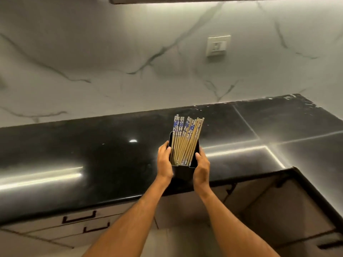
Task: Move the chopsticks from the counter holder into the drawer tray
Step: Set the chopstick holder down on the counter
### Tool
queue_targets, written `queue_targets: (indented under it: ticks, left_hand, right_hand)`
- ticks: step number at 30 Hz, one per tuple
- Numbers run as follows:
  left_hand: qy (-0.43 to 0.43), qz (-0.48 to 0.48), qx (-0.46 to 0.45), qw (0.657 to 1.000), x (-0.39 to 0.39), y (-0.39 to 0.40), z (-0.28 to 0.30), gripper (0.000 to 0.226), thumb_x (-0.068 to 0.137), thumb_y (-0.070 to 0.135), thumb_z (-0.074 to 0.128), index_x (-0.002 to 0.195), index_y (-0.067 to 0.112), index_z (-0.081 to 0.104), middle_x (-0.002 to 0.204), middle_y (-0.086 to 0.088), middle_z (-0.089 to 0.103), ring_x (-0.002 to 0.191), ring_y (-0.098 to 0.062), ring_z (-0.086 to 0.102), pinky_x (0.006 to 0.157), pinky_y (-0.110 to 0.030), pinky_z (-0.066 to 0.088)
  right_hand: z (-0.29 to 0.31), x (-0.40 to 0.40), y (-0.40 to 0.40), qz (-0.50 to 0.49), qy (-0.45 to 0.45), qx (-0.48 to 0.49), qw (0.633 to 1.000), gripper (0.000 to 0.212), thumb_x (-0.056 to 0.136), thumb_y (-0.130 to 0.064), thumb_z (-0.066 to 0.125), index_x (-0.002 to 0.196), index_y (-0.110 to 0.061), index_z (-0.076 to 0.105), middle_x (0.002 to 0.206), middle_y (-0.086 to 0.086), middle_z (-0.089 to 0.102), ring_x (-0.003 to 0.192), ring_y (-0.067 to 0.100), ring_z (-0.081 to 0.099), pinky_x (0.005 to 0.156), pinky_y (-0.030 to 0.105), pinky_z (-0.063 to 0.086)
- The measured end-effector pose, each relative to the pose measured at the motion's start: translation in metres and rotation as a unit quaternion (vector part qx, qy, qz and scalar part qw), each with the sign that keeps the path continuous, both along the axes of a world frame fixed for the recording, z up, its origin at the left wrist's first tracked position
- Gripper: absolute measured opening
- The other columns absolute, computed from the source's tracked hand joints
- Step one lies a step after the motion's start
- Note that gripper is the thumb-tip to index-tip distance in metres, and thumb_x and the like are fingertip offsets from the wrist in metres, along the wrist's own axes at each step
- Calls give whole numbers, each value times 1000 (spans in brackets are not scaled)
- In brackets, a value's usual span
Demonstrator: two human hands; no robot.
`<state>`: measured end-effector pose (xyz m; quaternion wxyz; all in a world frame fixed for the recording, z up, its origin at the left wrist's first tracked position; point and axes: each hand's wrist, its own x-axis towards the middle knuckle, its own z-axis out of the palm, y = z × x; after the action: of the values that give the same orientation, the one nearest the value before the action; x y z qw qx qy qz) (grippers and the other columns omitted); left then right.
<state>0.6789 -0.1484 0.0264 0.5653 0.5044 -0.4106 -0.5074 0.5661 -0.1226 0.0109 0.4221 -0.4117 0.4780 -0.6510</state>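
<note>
Black surface [92, 145], with closed drawers [79, 218] below. On it the dark holder [182, 170], clasped at its sides by my left hand [164, 162] and right hand [201, 168]. All chopsticks [186, 140] stand inside it; none transferred, no tray visible. Task barely begun.

Black rectangular chopstick holder [183, 171] at near edge of glossy black stone bench [92, 154]. Bundle of bamboo chopsticks with blue-patterned tops [185, 140] stands in it, leaning away toward the marble-veined wall [111, 62] behind the bench. Left hand [164, 162] on holder's left side, right hand [201, 167] on its right. White wall socket [218, 45] above. Pale drawers with dark handles [79, 218] below, left.
</note>
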Motion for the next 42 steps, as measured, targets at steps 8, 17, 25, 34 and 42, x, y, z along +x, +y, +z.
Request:
queue_targets:
  ticks: [8,17,25,34,42]
  left_hand:
    - [-21,117,10,993,151,-2,-11,39,108,23,35,140,14,55,137,-7,58,125,-16,57,106,-38,49]
    - [-21,212,26,977,280,-20,-18,40,108,22,32,137,11,58,126,-10,68,117,-21,66,94,-35,57]
    - [-15,230,13,973,345,-34,-31,40,108,19,32,131,11,63,119,-7,73,112,-19,70,91,-34,59]
    - [-16,203,27,979,414,-51,-44,38,107,19,34,129,16,64,116,-2,74,110,-16,70,89,-32,58]
    - [20,161,31,986,448,-52,-55,37,105,16,36,129,18,63,116,1,74,110,-13,69,86,-25,57]
  right_hand:
    - [-11,147,-30,128,-7,36,991,44,108,-23,34,149,-22,50,141,-14,61,131,-3,54,107,18,46]
    - [-19,277,-67,241,-38,53,968,41,110,-15,34,147,-19,50,138,-8,63,129,2,57,103,16,47]
    - [-26,340,-84,263,-22,54,963,41,110,-12,34,147,-20,50,136,-10,64,127,1,58,97,10,48]
    - [-35,408,-88,212,-3,73,974,42,110,-11,35,149,-16,48,141,-2,61,131,8,57,111,33,46]
    - [-44,444,-86,162,28,67,984,43,108,-6,34,147,-16,51,139,-4,63,130,7,58,109,28,48]
